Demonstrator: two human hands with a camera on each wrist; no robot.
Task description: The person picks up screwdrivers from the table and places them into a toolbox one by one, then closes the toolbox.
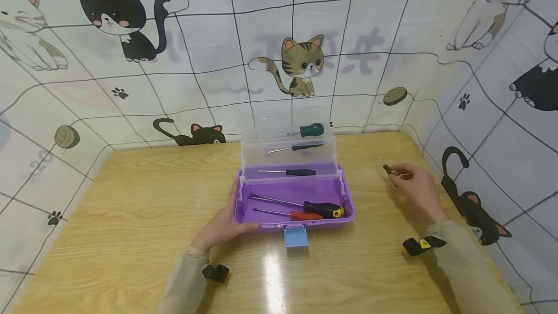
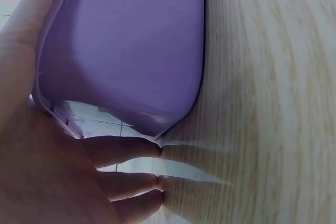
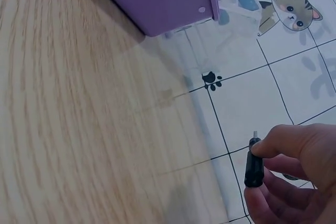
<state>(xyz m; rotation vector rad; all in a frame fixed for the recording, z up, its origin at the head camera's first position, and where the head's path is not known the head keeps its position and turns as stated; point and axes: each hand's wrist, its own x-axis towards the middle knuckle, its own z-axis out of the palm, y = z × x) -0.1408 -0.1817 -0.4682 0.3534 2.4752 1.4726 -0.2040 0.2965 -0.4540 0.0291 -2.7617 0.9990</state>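
Note:
A purple toolbox (image 1: pixel 294 190) sits on the table with its clear lid (image 1: pixel 261 151) raised at the back. My left hand (image 1: pixel 222 222) holds its front left corner, thumb along the front rim and fingers down the left side; the left wrist view shows the fingertips low by the tabletop. In the base lie a black-and-yellow screwdriver (image 1: pixel 320 209) and a red-handled screwdriver (image 1: pixel 305 215). Farther back are a thin black screwdriver (image 1: pixel 301 172), another black one (image 1: pixel 307 147) and a green-handled screwdriver (image 1: pixel 311 130). Right of the box, my right hand (image 1: pixel 414 185) pinches a small black screwdriver (image 3: pixel 254 166), tip upward.
A blue latch (image 1: pixel 296 237) hangs down at the toolbox's front. Behind and beside the wooden table (image 1: pixel 165 197) stands a white cat-patterned cloth (image 1: pixel 209 62). Its right side comes close to my right hand. Each sleeve end carries a black wrist camera (image 1: pixel 215 273).

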